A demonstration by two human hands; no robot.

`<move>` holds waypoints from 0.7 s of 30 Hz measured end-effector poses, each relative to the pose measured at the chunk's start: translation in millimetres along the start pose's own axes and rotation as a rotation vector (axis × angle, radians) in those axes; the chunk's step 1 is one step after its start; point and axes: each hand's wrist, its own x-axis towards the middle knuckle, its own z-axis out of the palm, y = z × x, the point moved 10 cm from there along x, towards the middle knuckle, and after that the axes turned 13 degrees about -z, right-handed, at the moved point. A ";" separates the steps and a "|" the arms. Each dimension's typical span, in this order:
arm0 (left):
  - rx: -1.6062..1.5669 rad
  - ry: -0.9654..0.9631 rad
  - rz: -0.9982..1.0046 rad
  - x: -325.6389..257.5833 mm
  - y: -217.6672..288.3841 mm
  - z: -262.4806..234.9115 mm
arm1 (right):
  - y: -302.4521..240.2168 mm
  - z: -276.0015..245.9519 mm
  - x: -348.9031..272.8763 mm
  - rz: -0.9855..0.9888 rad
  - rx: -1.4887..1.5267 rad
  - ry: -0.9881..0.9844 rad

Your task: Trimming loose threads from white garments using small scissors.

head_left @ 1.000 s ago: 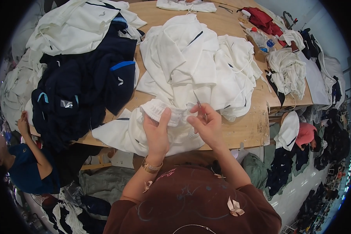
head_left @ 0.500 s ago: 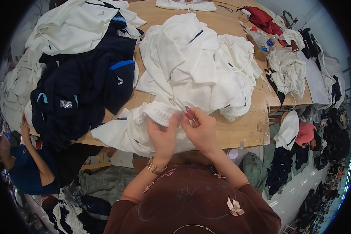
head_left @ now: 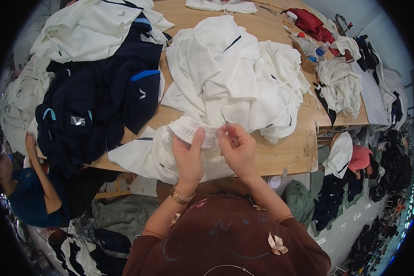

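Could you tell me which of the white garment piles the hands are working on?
The white garment at the table's near edge, apart from the big central pile: left hand grips its ribbed band.

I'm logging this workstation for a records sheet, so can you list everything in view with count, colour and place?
white garment: one, white, near table edge, ribbed band gripped by left hand
thin metal tool: one, silver, in right hand, tip at the band
white clothes heap: one pile, white, table centre
dark clothes heap: one pile, navy with blue trim, table left
white bundle: one, white, table right
red cloth: one, red, far right corner
table: one, light wood
another person: one, blue top, lower left
bracelet: one, gold, left wrist
left hand: pinching the band
right hand: holding the tool
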 end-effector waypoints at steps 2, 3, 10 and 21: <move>-0.008 -0.001 0.007 0.2 -0.4 -0.1 | 10.9 -0.5 -1.9 0.115 0.049 0.008; 0.030 0.006 0.046 -1.0 1.9 0.2 | 12.3 -0.5 -2.2 0.115 0.048 0.008; 0.234 0.023 0.216 -14.0 9.6 10.2 | -11.5 -0.8 1.6 -0.085 -0.217 -0.023; 0.016 0.035 0.013 -1.7 -5.2 -1.6 | -24.3 0.7 -4.8 -0.300 -0.246 0.000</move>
